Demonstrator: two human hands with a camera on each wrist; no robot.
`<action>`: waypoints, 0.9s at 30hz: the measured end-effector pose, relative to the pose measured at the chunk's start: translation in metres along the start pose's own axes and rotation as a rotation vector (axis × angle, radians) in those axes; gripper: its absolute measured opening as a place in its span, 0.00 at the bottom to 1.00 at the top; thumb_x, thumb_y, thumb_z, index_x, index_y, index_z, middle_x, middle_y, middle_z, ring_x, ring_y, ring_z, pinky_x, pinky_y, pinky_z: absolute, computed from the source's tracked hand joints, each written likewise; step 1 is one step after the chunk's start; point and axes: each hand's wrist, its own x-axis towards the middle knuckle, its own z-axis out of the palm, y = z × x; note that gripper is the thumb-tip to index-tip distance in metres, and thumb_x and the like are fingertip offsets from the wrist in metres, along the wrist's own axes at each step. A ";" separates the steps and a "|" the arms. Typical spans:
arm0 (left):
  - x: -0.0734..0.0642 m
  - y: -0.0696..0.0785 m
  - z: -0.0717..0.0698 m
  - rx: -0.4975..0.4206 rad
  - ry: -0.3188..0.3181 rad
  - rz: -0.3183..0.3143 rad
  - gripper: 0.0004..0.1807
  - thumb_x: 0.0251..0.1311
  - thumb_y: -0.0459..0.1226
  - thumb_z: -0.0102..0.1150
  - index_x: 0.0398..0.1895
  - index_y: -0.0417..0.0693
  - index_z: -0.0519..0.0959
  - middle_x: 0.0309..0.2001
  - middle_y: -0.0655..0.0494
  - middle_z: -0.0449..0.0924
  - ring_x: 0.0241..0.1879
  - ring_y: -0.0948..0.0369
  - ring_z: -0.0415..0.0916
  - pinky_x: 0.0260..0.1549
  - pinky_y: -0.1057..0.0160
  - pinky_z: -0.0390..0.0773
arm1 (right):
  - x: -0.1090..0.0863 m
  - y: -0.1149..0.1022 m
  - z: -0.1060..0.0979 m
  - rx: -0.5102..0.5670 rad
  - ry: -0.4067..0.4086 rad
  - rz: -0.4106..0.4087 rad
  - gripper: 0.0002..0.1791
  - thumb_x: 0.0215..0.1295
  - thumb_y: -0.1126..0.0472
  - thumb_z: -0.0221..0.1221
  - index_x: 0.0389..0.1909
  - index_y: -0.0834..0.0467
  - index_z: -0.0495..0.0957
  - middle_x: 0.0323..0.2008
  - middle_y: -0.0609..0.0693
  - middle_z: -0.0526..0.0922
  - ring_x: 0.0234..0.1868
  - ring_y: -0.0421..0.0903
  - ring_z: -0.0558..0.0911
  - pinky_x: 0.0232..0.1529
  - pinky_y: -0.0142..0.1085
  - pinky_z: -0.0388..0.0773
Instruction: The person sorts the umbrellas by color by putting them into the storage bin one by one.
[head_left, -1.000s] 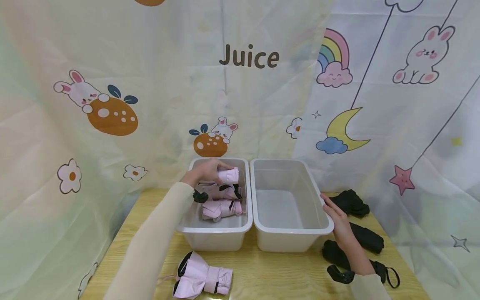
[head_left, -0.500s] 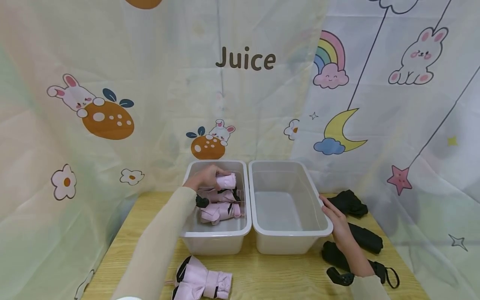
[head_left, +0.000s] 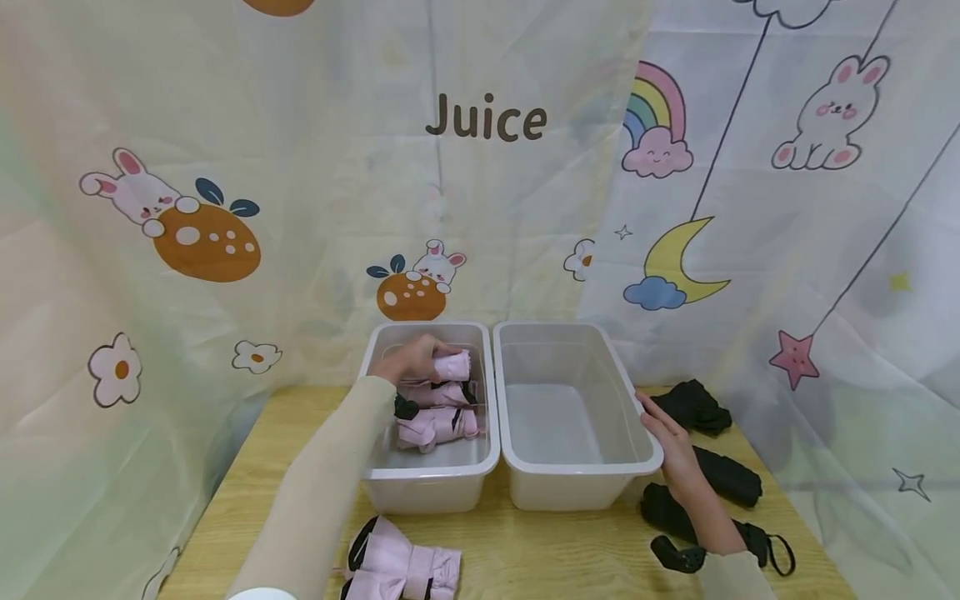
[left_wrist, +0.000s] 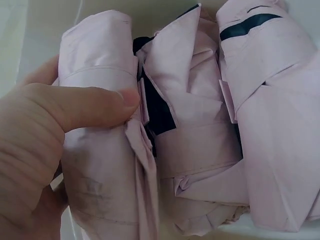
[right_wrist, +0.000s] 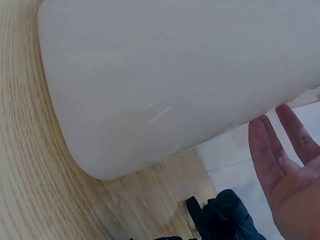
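Note:
In the far part of the left white bin [head_left: 427, 493], my left hand [head_left: 408, 358] grips a folded pink umbrella [head_left: 453, 366]. The left wrist view shows the thumb lying across this umbrella [left_wrist: 100, 165], with the other fingers mostly hidden behind it. Beside it in the bin lie a second pink umbrella [left_wrist: 197, 150] and a third pink umbrella [left_wrist: 277, 130], roughly side by side. My right hand [head_left: 678, 454] touches the outer right side of the right white bin [head_left: 577, 492]. Its fingers [right_wrist: 260, 150] are straight against the bin wall in the right wrist view.
Another pink umbrella [head_left: 408, 567] lies on the wooden table [head_left: 555, 550] in front of the left bin. Right of the bins are a black folded bundle [head_left: 693, 407], a black umbrella [head_left: 729, 477] and another black umbrella [head_left: 667, 510]. A printed curtain [head_left: 322, 167] hangs behind.
My left hand has lowered slightly in the left bin with the pink umbrella in its grip. My right hand stays at the right bin's side. The head view has shifted slightly.

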 end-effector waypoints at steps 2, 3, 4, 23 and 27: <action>-0.001 -0.002 0.001 0.017 0.004 -0.002 0.37 0.41 0.21 0.71 0.59 0.56 0.79 0.51 0.55 0.81 0.33 0.59 0.68 0.26 0.66 0.71 | 0.000 0.001 0.001 0.000 0.000 0.001 0.32 0.76 0.49 0.47 0.76 0.52 0.53 0.73 0.48 0.56 0.54 0.31 0.73 0.45 0.31 0.77; -0.002 -0.003 0.002 0.025 0.007 -0.004 0.38 0.41 0.21 0.72 0.59 0.57 0.80 0.51 0.55 0.81 0.33 0.59 0.67 0.26 0.66 0.70 | 0.000 0.001 0.001 0.000 -0.001 -0.001 0.31 0.76 0.49 0.47 0.76 0.52 0.54 0.73 0.48 0.56 0.54 0.31 0.73 0.45 0.31 0.77; -0.003 -0.005 0.002 0.026 0.011 -0.003 0.38 0.41 0.21 0.71 0.59 0.56 0.80 0.52 0.54 0.81 0.34 0.58 0.67 0.26 0.66 0.70 | 0.000 0.001 0.001 0.001 -0.002 -0.003 0.32 0.76 0.49 0.47 0.76 0.52 0.53 0.73 0.48 0.57 0.55 0.32 0.73 0.45 0.31 0.77; -0.015 0.010 -0.021 0.062 0.094 -0.041 0.24 0.53 0.29 0.69 0.56 0.49 0.82 0.54 0.53 0.80 0.47 0.54 0.75 0.44 0.57 0.77 | -0.001 0.000 0.001 0.004 -0.013 -0.015 0.32 0.76 0.49 0.46 0.76 0.52 0.52 0.75 0.50 0.51 0.54 0.33 0.74 0.44 0.31 0.77; -0.027 0.023 -0.036 0.079 0.138 -0.008 0.23 0.58 0.33 0.65 0.59 0.51 0.80 0.57 0.52 0.78 0.54 0.51 0.74 0.48 0.54 0.76 | -0.002 0.000 0.000 0.024 -0.007 -0.013 0.32 0.76 0.49 0.47 0.76 0.52 0.53 0.74 0.47 0.55 0.53 0.33 0.75 0.44 0.30 0.77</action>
